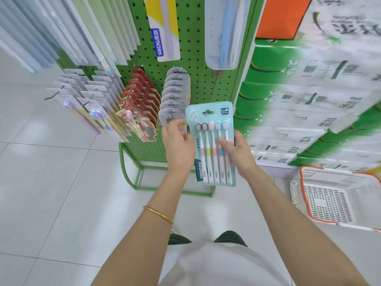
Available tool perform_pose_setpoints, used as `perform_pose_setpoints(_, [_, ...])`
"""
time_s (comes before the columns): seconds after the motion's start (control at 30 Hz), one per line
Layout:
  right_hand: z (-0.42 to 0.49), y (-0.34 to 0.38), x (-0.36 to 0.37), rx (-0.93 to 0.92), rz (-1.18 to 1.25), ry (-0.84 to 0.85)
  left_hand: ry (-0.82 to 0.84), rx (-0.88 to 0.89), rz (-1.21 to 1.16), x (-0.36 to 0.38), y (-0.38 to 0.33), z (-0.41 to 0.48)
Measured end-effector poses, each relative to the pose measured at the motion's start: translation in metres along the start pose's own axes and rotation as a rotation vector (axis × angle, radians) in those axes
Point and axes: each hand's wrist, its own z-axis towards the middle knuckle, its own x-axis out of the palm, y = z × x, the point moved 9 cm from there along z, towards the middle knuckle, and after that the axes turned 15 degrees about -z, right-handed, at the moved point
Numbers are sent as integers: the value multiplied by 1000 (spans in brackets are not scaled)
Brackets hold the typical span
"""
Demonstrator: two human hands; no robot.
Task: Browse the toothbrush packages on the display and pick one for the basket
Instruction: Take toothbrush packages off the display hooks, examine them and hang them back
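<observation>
A light-blue toothbrush package holding several brushes with pastel handles is upright in front of the green pegboard display. My right hand grips its right side, fingers across the brush handles. My left hand is at the package's left edge, fingers loosely curled beside it, and I cannot tell if it touches. A white basket with an orange rim sits on the floor at the lower right with nothing visible inside.
More packages hang on the pegboard hooks: clear blister packs, red card packs and purple brush packs. Stacked green-and-white tissue packs fill the right. White floor tiles lie on the left.
</observation>
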Motion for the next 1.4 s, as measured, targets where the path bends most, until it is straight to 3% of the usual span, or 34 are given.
perform_pose_setpoints(0.33, [-3,8,-3,6,71,32,10,-14,-2,5,14,-2])
perform_pose_setpoints(1.0, [-8,-21,7,160,253,161,90,-373,-165,38,53,11])
perform_pose_setpoints(1.4, [-30,-73,1,306,216,150,311,-591,-77,49,122,-24])
